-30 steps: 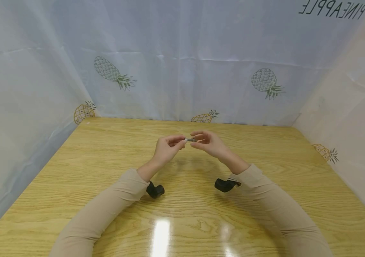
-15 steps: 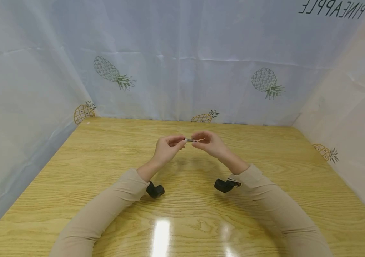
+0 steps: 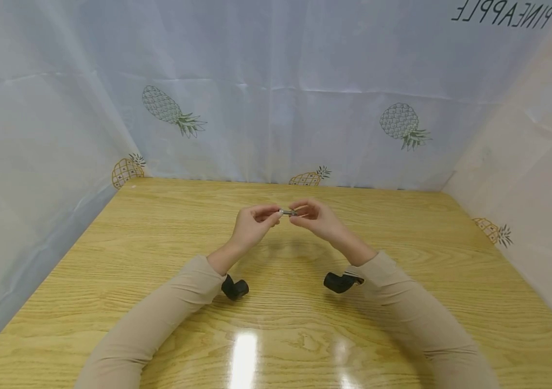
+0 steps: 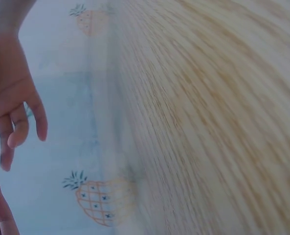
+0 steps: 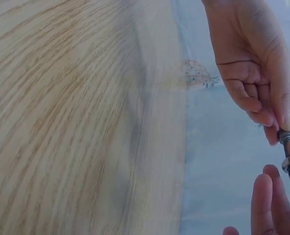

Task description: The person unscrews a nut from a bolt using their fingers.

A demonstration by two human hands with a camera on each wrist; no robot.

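Note:
My left hand (image 3: 250, 226) pinches one end of a small metal bolt (image 3: 286, 212) between thumb and fingers, holding it roughly level above the table. My right hand (image 3: 323, 220) is at the bolt's threaded end, its thumb and forefinger curled on either side of a nut (image 5: 286, 165). In the right wrist view, a fingertip of the right hand overlaps the shank beside this nut, and threads show past it. The left wrist view has the right hand's other fingers spread apart, with the metal cut off at the frame's edge.
A wood-grain table (image 3: 276, 313) lies below both hands. Cloth curtains (image 3: 266, 108) with printed pineapples enclose its back and sides. Black wrist-worn fittings (image 3: 339, 282) jut out beneath both sleeves.
The right fingers close on the nut half a second ago, then part slightly now, back near their pose of a second ago. The left hand and bolt stay put.

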